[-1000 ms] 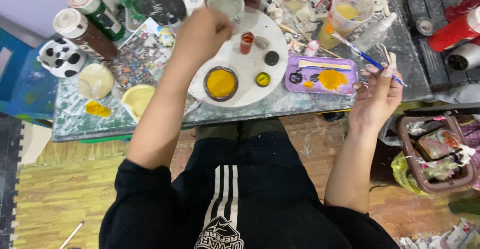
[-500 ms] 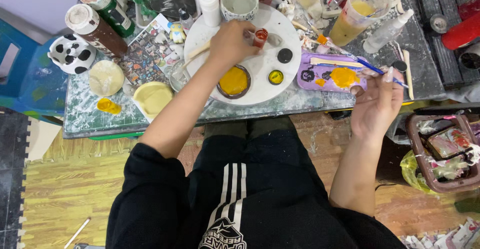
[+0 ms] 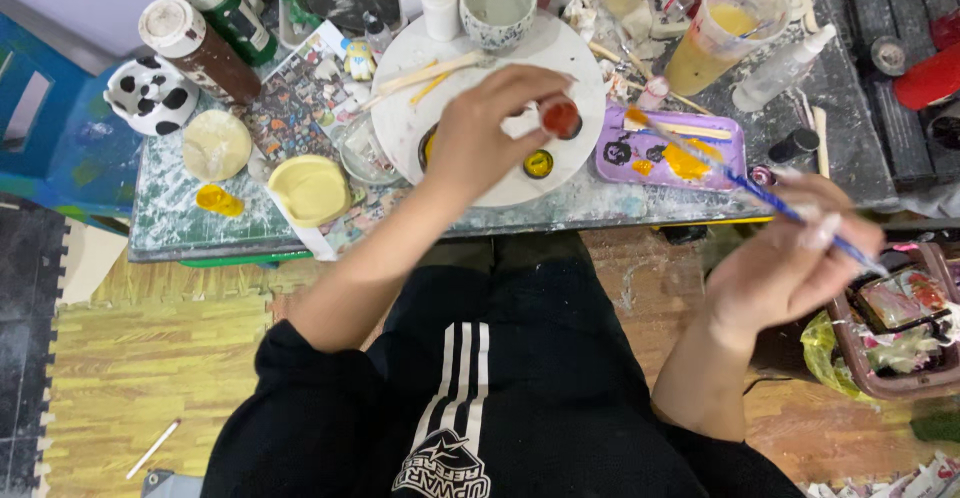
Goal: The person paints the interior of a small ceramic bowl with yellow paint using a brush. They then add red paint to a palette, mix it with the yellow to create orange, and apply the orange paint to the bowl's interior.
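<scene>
**Head view: small red pot lifted over a crowded painting tabletop**

Left hand (image 3: 495, 133) pinches a small red paint pot (image 3: 561, 118) between fingertips, held above the white round palette (image 3: 570, 53). The pot hangs over the palette's near half, just beside a small yellow paint cup (image 3: 538, 164) that sits on the palette. Whether the red pot is capped, I cannot tell.

Right hand (image 3: 790, 263) is closed around a blue-handled paintbrush (image 3: 760, 196), out past the tabletop's (image 3: 170, 223) front edge, above the lap. The brush tip reaches back toward the purple tray (image 3: 725, 133), which carries yellow and dark smears.

Risks, as judged from this frame:
- The grip on the red pot is fingertip-only. A slip would drop it onto the palette, likely knocking the yellow cup or splashing red across mixed colours.
- If the pot is open, any tilt spills paint on the palette or the black clothing below.
- The brush hangs over the lap; a loaded tip could drip on the trousers or the floor.
- Both forearms cross cluttered ground. The plastic cup of yellowish water (image 3: 722, 33) and the speckled ceramic cup (image 3: 497, 6) stand near; a swung elbow or brush handle could tip either.
- The pale yellow lid (image 3: 312, 190) sits close to the tabletop edge and could be brushed off by the left arm.
</scene>
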